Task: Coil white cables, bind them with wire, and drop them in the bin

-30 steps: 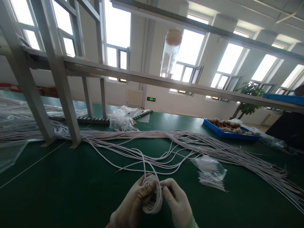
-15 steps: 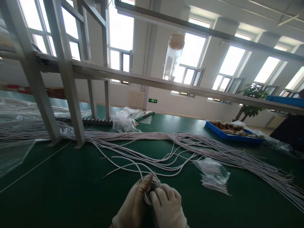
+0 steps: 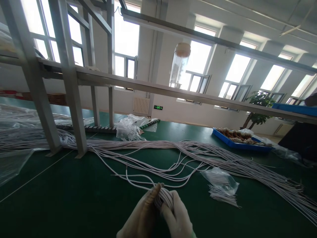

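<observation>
While hands (image 3: 158, 215) grip wire coil (image 3: 165, 198), blue tray (image 3: 237, 144) holds connectors (image 3: 235, 135).

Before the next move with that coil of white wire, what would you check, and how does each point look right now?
1. Both hands on the wire coil: ok; left hand and right hand grip it.
2. Coil held together: ok, its loops sit bunched between the hands.
3. Loose tail free of the big wire bundle: cannot tell; it runs back toward it.
4. Bare green table under the hands: ok.
5. Plastic bag of small pieces apart from the hands: ok.
</observation>
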`<action>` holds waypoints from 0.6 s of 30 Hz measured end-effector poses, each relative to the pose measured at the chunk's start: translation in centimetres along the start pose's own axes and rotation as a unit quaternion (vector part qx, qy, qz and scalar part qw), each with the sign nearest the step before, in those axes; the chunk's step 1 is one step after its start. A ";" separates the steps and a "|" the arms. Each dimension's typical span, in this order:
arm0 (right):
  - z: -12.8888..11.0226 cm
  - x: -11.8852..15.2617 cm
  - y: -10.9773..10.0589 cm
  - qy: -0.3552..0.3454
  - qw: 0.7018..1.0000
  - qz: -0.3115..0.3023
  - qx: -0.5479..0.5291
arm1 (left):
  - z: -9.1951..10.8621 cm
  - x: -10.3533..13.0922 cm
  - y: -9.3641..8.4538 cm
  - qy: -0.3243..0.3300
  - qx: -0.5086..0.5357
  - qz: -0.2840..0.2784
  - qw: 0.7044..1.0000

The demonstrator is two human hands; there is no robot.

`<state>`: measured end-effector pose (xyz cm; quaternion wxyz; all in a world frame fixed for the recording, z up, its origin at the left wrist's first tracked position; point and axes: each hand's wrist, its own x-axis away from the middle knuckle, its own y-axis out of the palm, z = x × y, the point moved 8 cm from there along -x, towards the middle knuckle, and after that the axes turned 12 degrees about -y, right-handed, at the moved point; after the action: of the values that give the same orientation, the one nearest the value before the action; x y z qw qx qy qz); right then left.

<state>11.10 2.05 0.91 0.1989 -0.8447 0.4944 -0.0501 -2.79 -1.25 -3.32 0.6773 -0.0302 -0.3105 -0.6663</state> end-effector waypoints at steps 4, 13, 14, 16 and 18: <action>-0.4 -0.1 0.0 0.001 0.996 0.045 0.078 | 0.4 -0.1 0.2 -0.002 -0.058 0.042 0.997; -1.0 -1.1 -0.2 0.030 0.936 0.026 0.350 | 2.1 2.2 4.1 -0.020 0.104 -0.028 0.994; -1.0 -1.0 -0.3 0.034 0.948 0.031 0.315 | 2.3 2.5 4.4 -0.027 0.102 -0.032 0.994; -1.0 -0.8 -0.6 0.030 0.972 0.040 0.229 | 2.6 2.7 4.8 -0.032 0.102 -0.037 0.994; -1.0 -0.6 -0.7 0.021 0.988 0.037 0.151 | 2.7 2.7 4.8 -0.034 0.108 -0.041 0.993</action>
<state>11.09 2.60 2.15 0.3158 -0.7847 0.5161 -0.1344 0.37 -1.87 1.87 0.6382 0.0334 -0.4041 -0.6545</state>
